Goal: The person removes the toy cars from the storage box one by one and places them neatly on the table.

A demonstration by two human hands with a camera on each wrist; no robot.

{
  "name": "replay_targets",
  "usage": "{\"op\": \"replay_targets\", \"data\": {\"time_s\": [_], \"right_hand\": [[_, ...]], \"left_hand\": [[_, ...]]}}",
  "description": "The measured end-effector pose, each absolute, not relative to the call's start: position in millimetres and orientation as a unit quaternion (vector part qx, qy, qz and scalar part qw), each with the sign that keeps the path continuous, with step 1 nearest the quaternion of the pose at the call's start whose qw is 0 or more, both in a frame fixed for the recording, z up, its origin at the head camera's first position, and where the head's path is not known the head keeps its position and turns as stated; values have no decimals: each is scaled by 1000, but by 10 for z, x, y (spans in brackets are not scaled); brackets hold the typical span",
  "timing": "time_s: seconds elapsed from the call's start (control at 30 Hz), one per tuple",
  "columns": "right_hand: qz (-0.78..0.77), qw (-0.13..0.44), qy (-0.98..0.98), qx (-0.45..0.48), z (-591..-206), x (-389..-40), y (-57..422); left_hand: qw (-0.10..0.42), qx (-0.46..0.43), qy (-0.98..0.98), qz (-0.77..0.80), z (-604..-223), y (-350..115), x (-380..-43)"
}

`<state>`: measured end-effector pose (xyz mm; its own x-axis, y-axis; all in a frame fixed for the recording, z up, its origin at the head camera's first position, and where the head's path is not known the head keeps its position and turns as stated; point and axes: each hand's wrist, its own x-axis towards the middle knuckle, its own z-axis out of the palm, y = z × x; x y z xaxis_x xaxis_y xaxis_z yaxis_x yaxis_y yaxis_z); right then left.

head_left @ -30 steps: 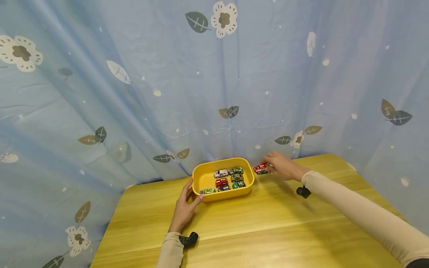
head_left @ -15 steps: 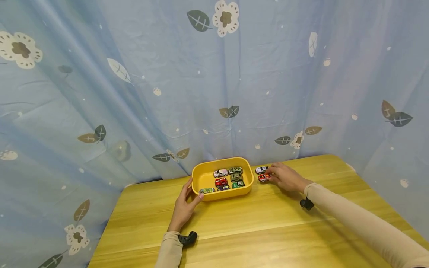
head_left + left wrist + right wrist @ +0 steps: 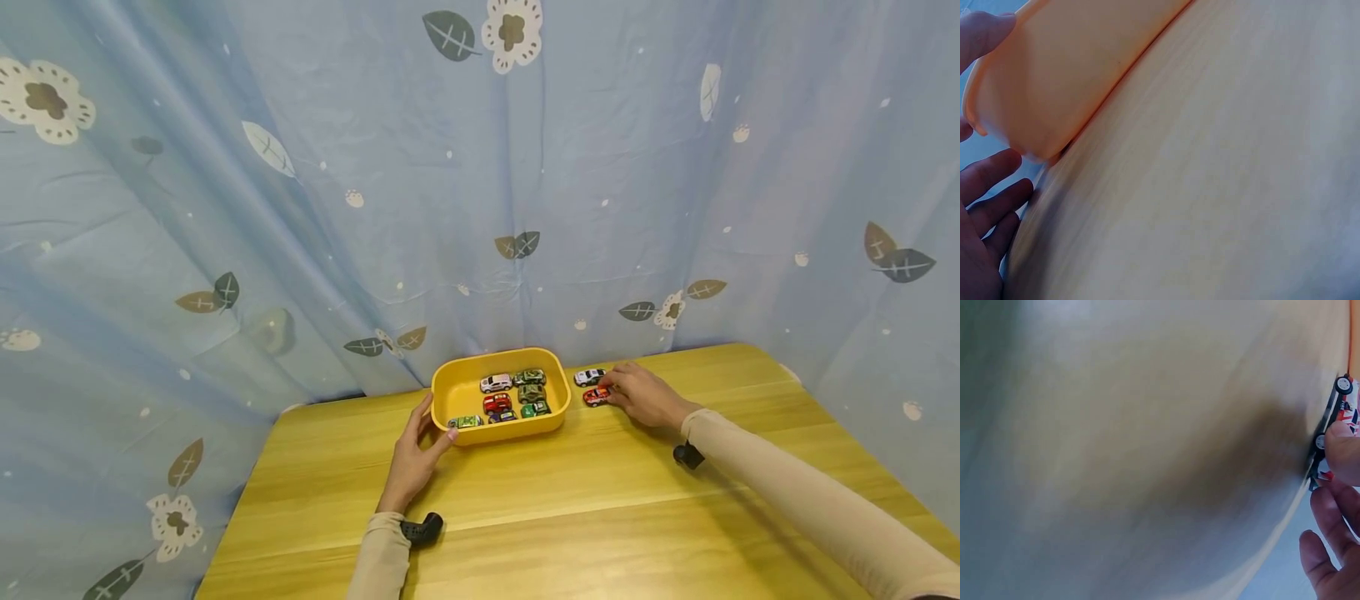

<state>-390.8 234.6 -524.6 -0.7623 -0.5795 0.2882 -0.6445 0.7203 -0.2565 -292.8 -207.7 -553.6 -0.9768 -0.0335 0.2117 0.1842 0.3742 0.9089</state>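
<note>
At the left front corner of a yellow plastic bin (image 3: 510,429), my left hand (image 3: 411,461) grips with the thumb at the front rim and fingers at the end wall. The left wrist view shows that thumb (image 3: 988,31) against the bin's outside. Inside the bin are several toy cars, among them a red one (image 3: 497,404) and a white one (image 3: 496,383). Right of the bin, my right hand (image 3: 647,395) pinches a red toy car (image 3: 596,397) by its rear, its wheels close over the table. A white toy car (image 3: 589,377) sits just behind it.
The wooden table (image 3: 525,517) reaches back to a blue patterned curtain (image 3: 420,208). The bin stands near the table's back edge, with the curtain just behind it. Each wrist wears a black camera band, such as the left one (image 3: 422,530).
My right hand has brought the red toy car toward me and slightly right, uncovering the white toy car behind it. The left hand stays on the bin's corner.
</note>
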Motion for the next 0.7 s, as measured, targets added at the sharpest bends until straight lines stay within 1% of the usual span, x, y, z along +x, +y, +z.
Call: {"op": "replay_targets", "data": {"time_s": [0.13,0.7], "right_hand": [[167,103,-923,331,-5290,-3929,2340],[182,99,-924,320,-5288,-3936,2319]], "left_hand": [[100,-49,-821,-560,-5549,-2086,-2937],[99,-54,-813,-572,-5532,-2087,-2940]]}}
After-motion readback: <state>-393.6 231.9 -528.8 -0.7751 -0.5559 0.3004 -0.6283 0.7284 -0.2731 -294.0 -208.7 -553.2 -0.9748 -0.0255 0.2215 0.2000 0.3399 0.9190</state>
